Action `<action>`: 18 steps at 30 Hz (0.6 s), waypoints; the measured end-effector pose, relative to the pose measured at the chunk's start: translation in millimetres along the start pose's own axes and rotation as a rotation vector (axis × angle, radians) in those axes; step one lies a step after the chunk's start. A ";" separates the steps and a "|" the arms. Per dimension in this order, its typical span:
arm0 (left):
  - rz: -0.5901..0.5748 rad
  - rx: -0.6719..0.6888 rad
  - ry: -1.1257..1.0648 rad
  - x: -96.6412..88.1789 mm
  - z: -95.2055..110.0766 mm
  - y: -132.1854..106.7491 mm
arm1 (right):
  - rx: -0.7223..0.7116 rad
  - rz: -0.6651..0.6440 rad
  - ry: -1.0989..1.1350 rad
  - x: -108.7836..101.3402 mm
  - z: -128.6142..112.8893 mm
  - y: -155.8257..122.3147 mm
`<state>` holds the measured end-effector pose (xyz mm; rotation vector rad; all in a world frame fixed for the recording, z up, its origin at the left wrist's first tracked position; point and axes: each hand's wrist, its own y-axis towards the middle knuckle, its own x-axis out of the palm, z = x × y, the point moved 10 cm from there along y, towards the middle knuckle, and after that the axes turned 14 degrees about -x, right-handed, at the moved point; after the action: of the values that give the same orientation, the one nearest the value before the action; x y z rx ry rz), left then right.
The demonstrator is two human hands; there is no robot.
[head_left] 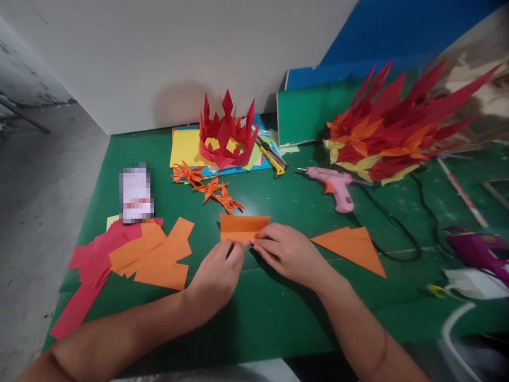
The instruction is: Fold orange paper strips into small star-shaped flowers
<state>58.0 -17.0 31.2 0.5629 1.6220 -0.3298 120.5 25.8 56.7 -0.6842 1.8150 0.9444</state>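
An orange sheet of paper (240,224) with a crease across it lies before me on the green table. My left hand (220,270) pinches its near edge, fingers closed. Beside it, my right hand (286,248) has its fingers pressed together on the paper's near right corner. Just beyond the sheet sit several orange paper flowers (210,187). To the right of my right hand lies a folded orange paper triangle (355,245). Left of my left hand, orange paper strips (159,257) overlap red paper strips (95,260).
A red paper crown (226,143) stands on coloured sheets (185,148), with a yellow cutter (274,159) alongside. A pink glue gun (332,185) trails a black cord at right. Behind it is a large red and orange paper piece (393,127). A blurred-out phone-like object (135,192) lies left.
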 end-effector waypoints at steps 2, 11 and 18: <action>-0.001 0.005 0.001 0.3 0.3 0.0 | -0.002 0.000 -0.010 -3.7 0.4 -0.2; -0.026 0.004 -0.062 4.0 -1.4 3.8 | -0.002 0.054 -0.115 -22.1 12.7 -10.8; -0.096 0.058 -0.058 15.2 5.5 1.2 | 0.076 0.259 -0.169 -30.2 19.9 -6.5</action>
<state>62.5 -16.4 15.7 0.5156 1.5902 -0.4619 147.1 40.4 77.3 -0.3156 1.8045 1.0626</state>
